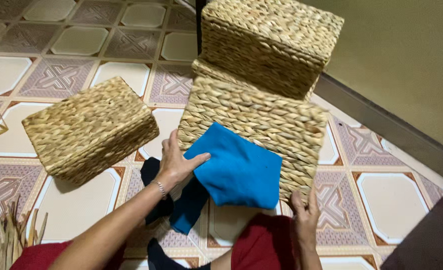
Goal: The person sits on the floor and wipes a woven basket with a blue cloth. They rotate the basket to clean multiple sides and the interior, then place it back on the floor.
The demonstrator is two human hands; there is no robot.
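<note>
A soft, matt blue folded cloth (239,172) is lying on rough, coarsely braided straw-coloured rectangular wicker baskets (254,120); glossy, smooth patterned ceramic floor tiles (76,205) are gleaming beneath.

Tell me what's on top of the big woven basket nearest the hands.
A folded blue cloth lies on the big woven basket, pressed by the left hand. A smaller woven basket rests on its far end. The basket top under the cloth is covered.

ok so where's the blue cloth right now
In the head view the folded blue cloth lies low of centre on top of the large woven basket, its near end hanging over the edge, with the left hand pressing its left side.
</note>
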